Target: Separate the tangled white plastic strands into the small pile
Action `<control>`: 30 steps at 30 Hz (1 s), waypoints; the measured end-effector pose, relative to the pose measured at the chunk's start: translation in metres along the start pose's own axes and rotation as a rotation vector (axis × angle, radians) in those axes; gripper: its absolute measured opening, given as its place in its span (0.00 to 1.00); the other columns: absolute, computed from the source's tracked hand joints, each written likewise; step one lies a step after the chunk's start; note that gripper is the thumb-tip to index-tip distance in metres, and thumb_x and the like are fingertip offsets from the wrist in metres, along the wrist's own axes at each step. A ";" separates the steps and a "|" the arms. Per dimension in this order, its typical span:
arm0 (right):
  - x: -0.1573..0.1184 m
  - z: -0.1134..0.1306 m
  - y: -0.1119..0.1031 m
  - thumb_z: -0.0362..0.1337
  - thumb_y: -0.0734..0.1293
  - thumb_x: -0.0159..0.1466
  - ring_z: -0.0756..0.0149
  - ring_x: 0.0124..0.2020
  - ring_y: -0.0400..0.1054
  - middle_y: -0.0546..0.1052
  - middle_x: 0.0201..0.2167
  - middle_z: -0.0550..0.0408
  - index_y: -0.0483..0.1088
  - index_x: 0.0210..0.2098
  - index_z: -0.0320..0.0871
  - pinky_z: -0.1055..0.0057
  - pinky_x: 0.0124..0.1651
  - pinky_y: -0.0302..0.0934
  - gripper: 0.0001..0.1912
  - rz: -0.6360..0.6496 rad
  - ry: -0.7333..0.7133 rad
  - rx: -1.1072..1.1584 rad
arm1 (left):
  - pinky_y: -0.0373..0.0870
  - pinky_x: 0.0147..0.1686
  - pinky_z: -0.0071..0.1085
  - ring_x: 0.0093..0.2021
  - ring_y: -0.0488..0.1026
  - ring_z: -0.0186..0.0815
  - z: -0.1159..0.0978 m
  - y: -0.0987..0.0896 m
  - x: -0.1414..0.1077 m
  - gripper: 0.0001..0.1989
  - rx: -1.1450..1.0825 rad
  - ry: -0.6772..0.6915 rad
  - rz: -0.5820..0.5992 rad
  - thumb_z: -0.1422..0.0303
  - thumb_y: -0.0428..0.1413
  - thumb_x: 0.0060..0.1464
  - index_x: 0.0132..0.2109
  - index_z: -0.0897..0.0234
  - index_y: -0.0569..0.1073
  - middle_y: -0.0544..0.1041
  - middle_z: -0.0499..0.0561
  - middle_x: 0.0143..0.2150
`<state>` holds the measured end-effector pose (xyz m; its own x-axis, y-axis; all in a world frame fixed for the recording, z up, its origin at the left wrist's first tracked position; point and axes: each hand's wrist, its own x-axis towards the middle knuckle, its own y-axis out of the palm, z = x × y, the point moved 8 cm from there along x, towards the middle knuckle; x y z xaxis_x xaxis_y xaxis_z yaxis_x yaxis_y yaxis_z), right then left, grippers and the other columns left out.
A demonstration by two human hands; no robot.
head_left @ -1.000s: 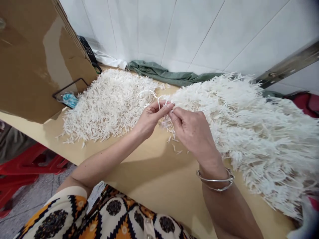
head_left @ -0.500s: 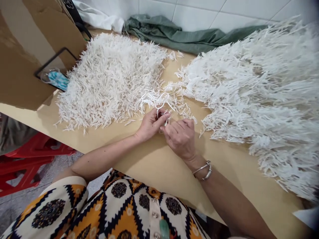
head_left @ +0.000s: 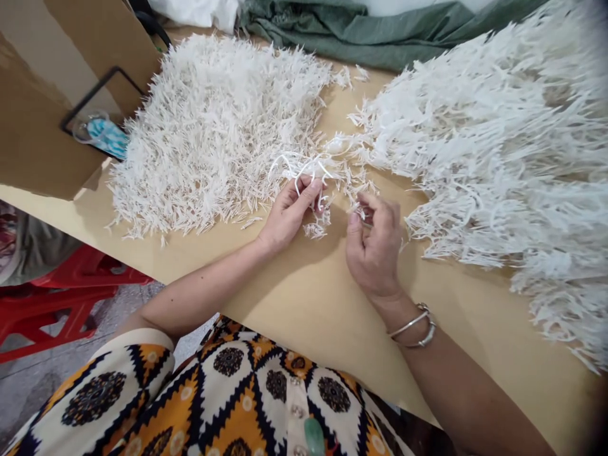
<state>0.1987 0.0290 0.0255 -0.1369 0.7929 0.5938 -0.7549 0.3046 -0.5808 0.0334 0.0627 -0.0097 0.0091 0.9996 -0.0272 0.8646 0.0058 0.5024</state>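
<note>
My left hand [head_left: 285, 215] pinches white strands [head_left: 304, 168] between thumb and fingers. Their long ends curl up above the fingertips, and a small tuft of white branched pieces [head_left: 317, 227] shows just below them. To the right, my right hand [head_left: 375, 244] is curled, thumb and forefinger closing around a small white branched piece [head_left: 359, 210]. Behind my left hand spreads a wide pile of short white branched pieces [head_left: 218, 133]. A larger heap of longer white branched strands [head_left: 489, 152] lies beyond my right hand.
A cardboard box [head_left: 42, 114] stands on the left of the tan tabletop [head_left: 285, 310], with a blue-and-white packet [head_left: 108, 137] at its side. Green cloth [head_left: 361, 35] runs along the back. Red stools [head_left: 71, 304] stand below the left edge.
My right hand has moved away from my left, to the right, and turned so its thumb and forefinger show. My left hand keeps hold of the white strands. The view has tilted down slightly.
</note>
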 end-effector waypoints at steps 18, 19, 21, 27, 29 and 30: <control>-0.004 -0.003 0.018 0.36 0.74 0.66 0.63 0.42 0.78 0.81 0.42 0.58 0.72 0.51 0.50 0.57 0.52 0.76 0.15 0.106 0.204 0.391 | 0.79 0.50 0.34 0.49 0.82 0.36 0.005 0.008 -0.001 0.19 -0.038 -0.131 0.036 0.58 0.48 0.77 0.41 0.65 0.74 0.73 0.49 0.38; -0.004 -0.005 0.015 0.36 0.74 0.65 0.64 0.42 0.78 0.80 0.41 0.58 0.72 0.50 0.50 0.59 0.52 0.76 0.14 0.068 0.223 0.403 | 0.78 0.50 0.34 0.46 0.81 0.34 0.003 0.008 -0.001 0.20 -0.035 -0.106 0.045 0.57 0.47 0.77 0.41 0.65 0.74 0.73 0.49 0.38; -0.003 -0.009 0.009 0.37 0.74 0.64 0.65 0.41 0.76 0.78 0.40 0.58 0.72 0.48 0.50 0.60 0.50 0.75 0.13 -0.018 0.251 0.413 | 0.77 0.52 0.33 0.44 0.80 0.31 -0.001 0.009 -0.002 0.22 -0.006 -0.051 0.050 0.53 0.47 0.76 0.44 0.64 0.76 0.75 0.50 0.40; 0.001 -0.012 -0.001 0.40 0.74 0.66 0.62 0.42 0.74 0.74 0.40 0.56 0.70 0.43 0.51 0.57 0.52 0.74 0.10 -0.103 0.226 0.412 | 0.76 0.53 0.33 0.49 0.78 0.35 0.004 0.018 -0.010 0.21 0.253 0.011 0.148 0.56 0.73 0.54 0.47 0.61 0.75 0.77 0.48 0.42; 0.002 -0.008 -0.004 0.42 0.74 0.67 0.60 0.44 0.75 0.75 0.39 0.55 0.69 0.39 0.51 0.55 0.51 0.74 0.09 -0.121 0.185 0.385 | 0.76 0.49 0.31 0.47 0.78 0.33 0.006 0.022 -0.011 0.19 0.256 0.001 0.188 0.59 0.74 0.53 0.44 0.61 0.75 0.76 0.46 0.39; 0.003 -0.006 -0.005 0.42 0.73 0.67 0.60 0.44 0.76 0.75 0.39 0.55 0.69 0.38 0.51 0.54 0.51 0.75 0.09 -0.130 0.169 0.366 | 0.76 0.48 0.30 0.46 0.78 0.33 0.006 0.022 -0.012 0.17 0.249 -0.011 0.185 0.60 0.73 0.54 0.42 0.61 0.75 0.76 0.46 0.37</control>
<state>0.2057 0.0330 0.0263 0.0587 0.8448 0.5318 -0.9410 0.2246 -0.2530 0.0553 0.0511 -0.0040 0.1817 0.9827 0.0352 0.9443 -0.1843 0.2728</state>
